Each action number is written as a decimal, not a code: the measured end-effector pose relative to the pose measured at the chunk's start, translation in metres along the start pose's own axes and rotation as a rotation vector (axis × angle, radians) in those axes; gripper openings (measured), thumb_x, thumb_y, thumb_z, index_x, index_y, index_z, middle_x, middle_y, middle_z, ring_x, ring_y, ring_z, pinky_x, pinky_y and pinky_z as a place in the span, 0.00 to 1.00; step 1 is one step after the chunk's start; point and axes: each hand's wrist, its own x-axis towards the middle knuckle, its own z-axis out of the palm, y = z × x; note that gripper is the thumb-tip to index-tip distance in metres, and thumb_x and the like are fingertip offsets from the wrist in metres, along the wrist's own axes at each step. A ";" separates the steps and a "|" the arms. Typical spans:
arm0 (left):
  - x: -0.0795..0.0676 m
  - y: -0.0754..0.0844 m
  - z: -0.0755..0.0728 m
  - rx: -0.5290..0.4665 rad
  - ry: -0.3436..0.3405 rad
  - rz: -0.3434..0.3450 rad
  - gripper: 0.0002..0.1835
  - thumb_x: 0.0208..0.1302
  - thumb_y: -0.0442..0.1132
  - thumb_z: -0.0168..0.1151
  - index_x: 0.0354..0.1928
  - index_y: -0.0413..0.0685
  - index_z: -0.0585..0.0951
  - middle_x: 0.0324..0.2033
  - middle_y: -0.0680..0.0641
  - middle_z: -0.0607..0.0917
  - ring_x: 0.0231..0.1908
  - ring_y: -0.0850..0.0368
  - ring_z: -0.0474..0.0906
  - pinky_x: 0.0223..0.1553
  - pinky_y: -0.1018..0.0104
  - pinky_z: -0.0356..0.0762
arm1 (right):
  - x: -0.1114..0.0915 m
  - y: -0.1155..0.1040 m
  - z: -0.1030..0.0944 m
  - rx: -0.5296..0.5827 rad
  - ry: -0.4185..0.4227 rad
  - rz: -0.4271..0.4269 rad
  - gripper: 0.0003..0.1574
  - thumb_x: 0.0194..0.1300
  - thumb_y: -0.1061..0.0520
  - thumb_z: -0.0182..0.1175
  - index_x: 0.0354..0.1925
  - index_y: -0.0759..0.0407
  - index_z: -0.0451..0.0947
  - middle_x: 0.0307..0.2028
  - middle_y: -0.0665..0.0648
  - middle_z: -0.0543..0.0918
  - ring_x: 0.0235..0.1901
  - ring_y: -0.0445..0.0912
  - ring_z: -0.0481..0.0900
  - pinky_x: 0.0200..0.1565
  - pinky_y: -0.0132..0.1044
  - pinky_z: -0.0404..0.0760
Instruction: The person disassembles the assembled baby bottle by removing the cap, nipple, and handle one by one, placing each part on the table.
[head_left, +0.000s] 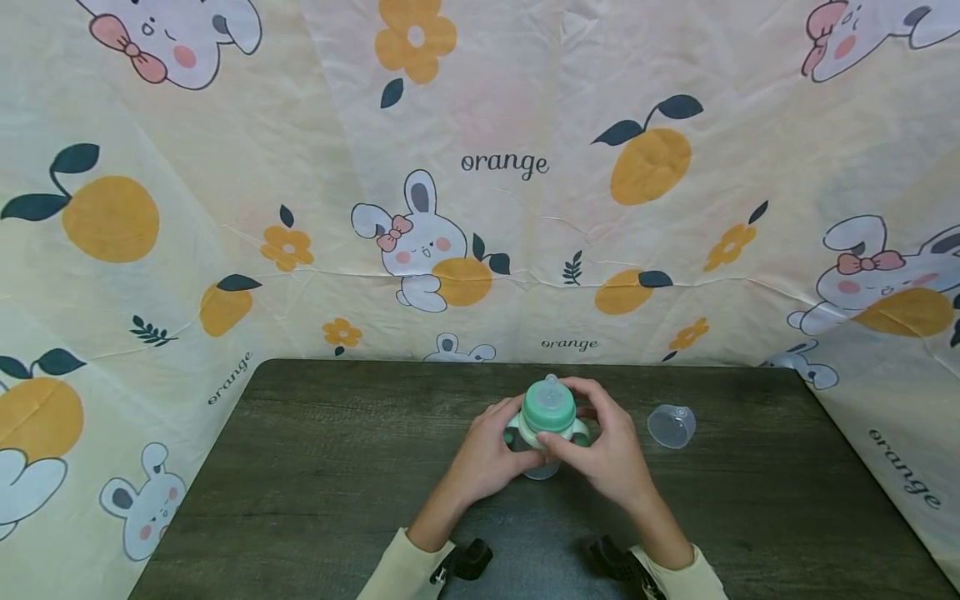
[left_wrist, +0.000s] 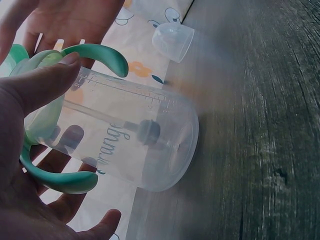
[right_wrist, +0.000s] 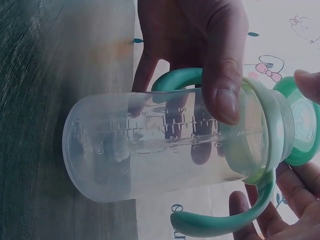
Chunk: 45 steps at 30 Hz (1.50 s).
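Note:
A clear baby bottle (right_wrist: 115, 145) with graduation marks stands upright on the table; a weighted straw (left_wrist: 147, 132) shows inside it. Two green handles (left_wrist: 97, 54) curve out from the pale green ring below its neck. My left hand (head_left: 487, 454) grips the bottle's upper part from the left, thumb in front, fingers behind. On top is a green screw collar (head_left: 549, 408) with a clear teat (head_left: 551, 388). My right hand (head_left: 611, 454) holds this collar between thumb and fingers. Part of the neck shows below the collar; how firmly it sits I cannot tell.
A clear dome cap (head_left: 671, 427) lies on the dark wooden table (head_left: 337, 467), to the right of my right hand. Behind the table hangs a cloth (head_left: 510, 100) printed with rabbits and oranges. Both wrists carry black straps with cameras.

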 end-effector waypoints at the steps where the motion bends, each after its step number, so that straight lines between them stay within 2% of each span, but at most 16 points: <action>1: 0.000 0.000 0.000 0.001 0.001 0.001 0.41 0.64 0.47 0.84 0.77 0.47 0.78 0.66 0.48 0.85 0.65 0.44 0.79 0.65 0.35 0.76 | 0.000 0.000 0.000 -0.001 0.000 0.001 0.39 0.62 0.62 0.81 0.68 0.55 0.79 0.63 0.53 0.85 0.56 0.50 0.83 0.54 0.49 0.84; 7: 0.001 -0.001 0.000 -0.003 0.001 0.005 0.41 0.64 0.47 0.84 0.77 0.46 0.78 0.66 0.47 0.85 0.65 0.44 0.79 0.65 0.35 0.76 | 0.000 -0.001 -0.001 0.001 -0.003 -0.003 0.40 0.63 0.63 0.80 0.70 0.55 0.78 0.64 0.54 0.85 0.56 0.48 0.84 0.54 0.50 0.84; 19: 0.002 -0.001 0.001 -0.019 -0.001 0.032 0.40 0.64 0.46 0.83 0.77 0.48 0.78 0.67 0.48 0.85 0.66 0.45 0.79 0.65 0.35 0.76 | 0.001 -0.006 0.000 0.022 0.005 -0.010 0.41 0.65 0.64 0.79 0.73 0.56 0.77 0.63 0.55 0.85 0.54 0.55 0.86 0.53 0.48 0.85; 29: 0.001 -0.002 0.001 -0.023 0.009 0.047 0.39 0.63 0.45 0.85 0.75 0.49 0.79 0.65 0.49 0.86 0.64 0.46 0.80 0.64 0.38 0.78 | 0.001 -0.011 -0.001 0.040 0.016 -0.029 0.41 0.66 0.66 0.77 0.74 0.56 0.77 0.64 0.53 0.84 0.56 0.46 0.85 0.55 0.42 0.83; 45: 0.000 -0.001 0.001 -0.021 0.001 0.026 0.40 0.63 0.45 0.85 0.75 0.52 0.79 0.64 0.50 0.86 0.64 0.46 0.81 0.63 0.38 0.79 | -0.001 -0.020 -0.003 0.066 0.024 -0.053 0.42 0.66 0.69 0.76 0.75 0.55 0.76 0.65 0.52 0.84 0.61 0.44 0.82 0.60 0.37 0.80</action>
